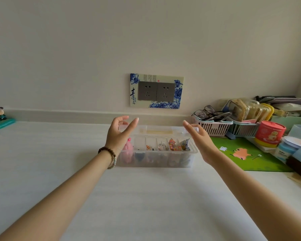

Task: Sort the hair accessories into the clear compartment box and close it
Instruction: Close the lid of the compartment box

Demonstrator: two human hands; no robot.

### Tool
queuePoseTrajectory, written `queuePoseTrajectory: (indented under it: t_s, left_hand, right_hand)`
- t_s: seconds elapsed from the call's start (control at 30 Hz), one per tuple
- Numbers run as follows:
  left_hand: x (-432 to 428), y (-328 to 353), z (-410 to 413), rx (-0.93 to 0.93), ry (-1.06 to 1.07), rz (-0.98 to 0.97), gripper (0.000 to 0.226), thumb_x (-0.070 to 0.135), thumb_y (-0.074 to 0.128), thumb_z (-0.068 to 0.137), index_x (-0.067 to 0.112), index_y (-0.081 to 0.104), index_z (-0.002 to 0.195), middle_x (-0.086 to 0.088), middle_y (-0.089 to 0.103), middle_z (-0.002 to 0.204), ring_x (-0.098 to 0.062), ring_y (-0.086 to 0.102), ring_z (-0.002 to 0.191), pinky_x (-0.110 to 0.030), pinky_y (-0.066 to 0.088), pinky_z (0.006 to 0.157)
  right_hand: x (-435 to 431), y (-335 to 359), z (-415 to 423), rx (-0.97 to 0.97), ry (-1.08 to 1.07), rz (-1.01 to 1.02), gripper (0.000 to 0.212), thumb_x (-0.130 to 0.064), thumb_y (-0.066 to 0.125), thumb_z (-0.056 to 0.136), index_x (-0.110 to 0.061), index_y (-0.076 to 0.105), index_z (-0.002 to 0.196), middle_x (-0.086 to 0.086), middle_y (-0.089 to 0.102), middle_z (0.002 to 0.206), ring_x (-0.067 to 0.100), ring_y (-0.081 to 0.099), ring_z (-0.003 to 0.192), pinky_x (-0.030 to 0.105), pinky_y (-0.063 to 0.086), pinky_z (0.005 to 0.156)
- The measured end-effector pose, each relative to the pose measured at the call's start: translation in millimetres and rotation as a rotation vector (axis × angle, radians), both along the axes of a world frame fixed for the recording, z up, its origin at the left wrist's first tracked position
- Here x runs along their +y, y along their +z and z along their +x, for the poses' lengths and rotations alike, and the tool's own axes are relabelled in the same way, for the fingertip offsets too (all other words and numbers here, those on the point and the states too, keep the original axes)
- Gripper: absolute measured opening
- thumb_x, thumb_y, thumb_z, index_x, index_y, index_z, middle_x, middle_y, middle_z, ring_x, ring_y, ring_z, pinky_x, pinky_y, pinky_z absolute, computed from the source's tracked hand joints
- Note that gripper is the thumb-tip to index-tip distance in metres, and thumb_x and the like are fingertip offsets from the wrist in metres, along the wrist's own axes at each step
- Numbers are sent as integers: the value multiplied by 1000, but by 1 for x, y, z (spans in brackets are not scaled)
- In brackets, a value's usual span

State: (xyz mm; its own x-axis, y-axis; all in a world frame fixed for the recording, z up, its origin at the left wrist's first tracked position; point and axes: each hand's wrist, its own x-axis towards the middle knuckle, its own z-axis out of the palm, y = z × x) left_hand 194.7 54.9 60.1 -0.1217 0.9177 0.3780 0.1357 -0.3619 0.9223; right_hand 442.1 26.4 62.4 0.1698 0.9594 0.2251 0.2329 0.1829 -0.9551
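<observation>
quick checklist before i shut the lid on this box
1. Lid open and folded back behind the box: ok.
2. Left hand empty, open, at the lid's left end: ok.
3. Right hand empty, open, at the lid's right end: ok.
4. Accessories lying in the compartments: ok.
5. Pink piece at the left end below the rim: cannot tell, the left hand partly hides it.
6. Nothing loose on the table in front of the box: ok.
</observation>
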Motion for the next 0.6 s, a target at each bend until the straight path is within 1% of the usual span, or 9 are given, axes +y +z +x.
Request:
queuePoseTrajectory:
  t_s: [0.03, 0.1, 0.17, 0.2, 0.27, 0.33, 0.37, 0.47, 0.6]
  left_hand:
    - [-3, -4, -1, 10, 8, 6, 42, 42, 61, 81, 18, 52, 114, -1, 54, 110, 8, 56, 74, -5, 45, 54]
    - [-8, -11, -3, -1, 16, 0, 37, 42, 60, 82, 20, 54, 111, 0, 56, 107, 2, 58, 86, -27, 54, 81]
    - [-12, -18, -4, -4, 12, -24, 35, 37, 61, 83, 21, 53, 113, 3, 55, 116, -9, 52, 108, -42, 45, 97]
    - [-14, -21, -3, 18, 3, -20, 36, 34, 61, 83, 22, 51, 116, 4, 53, 122, -10, 47, 116, -39, 41, 100]
    - [-21, -25, -3, 90, -12, 4, 42, 27, 63, 83, 23, 48, 122, 5, 46, 131, -8, 41, 122, -20, 34, 98]
    - [-25, -27, -3, 128, -28, 34, 43, 20, 62, 84, 21, 48, 125, 4, 43, 131, 4, 42, 112, 2, 30, 84]
    - [-26, -28, -3, 141, -34, 52, 41, 18, 61, 85, 20, 49, 124, 4, 42, 129, 9, 43, 105, 7, 29, 77]
    - [-27, -32, -5, 197, -33, 100, 38, 17, 60, 85, 19, 53, 122, 2, 43, 126, 15, 43, 100, 10, 27, 74]
    - [-25, -35, -4, 185, -60, 109, 35, 16, 59, 86, 18, 55, 120, -4, 46, 128, -17, 54, 114, 4, 36, 79]
  right_hand:
    - [-3, -3, -2, -4, -23, 7, 53, -57, 58, 77, -15, 54, 108, 0, 59, 106, 12, 52, 98, 28, 37, 80]
    - [-10, -10, -4, -7, -59, 28, 38, -46, 61, 81, -11, 58, 96, -4, 62, 98, 8, 54, 91, 22, 37, 70]
    - [-13, -18, -4, 4, -69, 40, 24, -38, 64, 82, -15, 58, 85, -4, 62, 108, 10, 54, 99, 23, 40, 78]
    - [-14, -22, -5, -3, -77, 37, 19, -35, 65, 82, -17, 59, 83, -5, 57, 115, 12, 52, 106, 27, 40, 86]
    - [-16, -28, -4, -36, -91, 29, 15, -32, 65, 83, -21, 62, 94, -7, 47, 124, 11, 44, 113, 30, 35, 91]
    - [-19, -32, -5, -63, -98, 55, 23, -32, 64, 84, -23, 62, 105, -7, 44, 132, 9, 40, 118, 28, 31, 92]
    - [-20, -34, -4, -77, -99, 70, 25, -34, 64, 84, -24, 62, 107, -5, 43, 136, 10, 39, 122, 28, 30, 95]
    - [-22, -38, -4, -129, -80, 74, 27, -37, 63, 84, -25, 63, 108, -5, 37, 146, 15, 33, 134, 32, 29, 102]
    - [-26, -37, -7, -145, -75, 57, 29, -38, 60, 85, -25, 61, 111, -4, 33, 150, 17, 30, 137, 35, 28, 105]
